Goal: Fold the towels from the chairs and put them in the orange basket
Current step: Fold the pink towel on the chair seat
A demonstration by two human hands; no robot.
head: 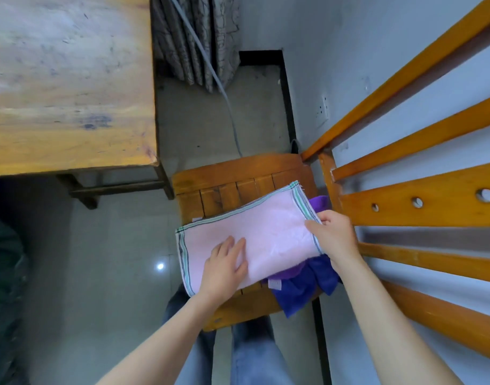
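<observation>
A worn, scratched wooden bench [68, 79] with a pale, scuffed top fills the upper left, its dark stretcher bars showing beneath the near edge. To its right a grey patterned curtain [193, 37] hangs in folds down to the glossy grey floor [99, 259], and a grey cable [218, 87] runs down across it toward the chair. At the far left edge a dark shape is cut off and too dim to identify.

In the middle stands a brown slatted wooden chair [238, 176] with a curved rim. On its seat lies the pink terry towel with green and grey striped edges [255, 234], folded into a long rectangle and overhanging the seat's left side. The left hand [227, 268] presses flat on it, fingers spread and extended, gripping nothing. The right hand [332, 234] pinches the towel's right short edge between thumb and curled fingers.

Under the pink towel a crumpled blue-purple cloth [302, 287] is mostly hidden, spilling over the seat's near right corner, with a small pale label showing. Orange-painted wooden rails [421, 207], one drilled with round holes, fan across the right against a white wall.
</observation>
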